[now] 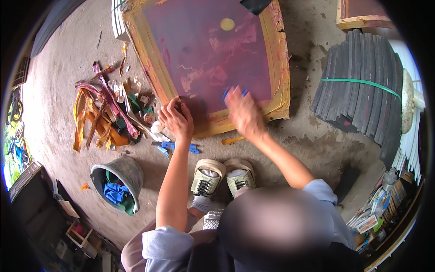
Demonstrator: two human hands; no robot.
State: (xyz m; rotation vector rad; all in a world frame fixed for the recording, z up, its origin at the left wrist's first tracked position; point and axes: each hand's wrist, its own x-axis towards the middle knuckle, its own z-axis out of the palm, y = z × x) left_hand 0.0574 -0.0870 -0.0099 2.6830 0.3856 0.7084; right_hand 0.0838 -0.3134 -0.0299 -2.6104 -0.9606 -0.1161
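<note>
A printing screen [213, 54] with purple mesh and a yellow-taped border lies at a slant on the floor ahead of me. My left hand [177, 119] rests on its near left corner, fingers extended over the taped border. Over the near right part of the mesh, my right hand [244, 111] is smeared by motion. It is closed on a small blue object [244, 92], mostly hidden by the fingers, whose kind I cannot make out. A pale round patch [227, 24] shows on the mesh. Blue cutter knives [181, 147] lie on the floor by my left wrist.
Left of the screen is a heap of peeled tape strips [97, 115]. A grey bucket [118, 174] with blue and green scraps stands nearer. At right are black slats [353, 90] bound with green strap. My shoes [208, 177] are just below the screen.
</note>
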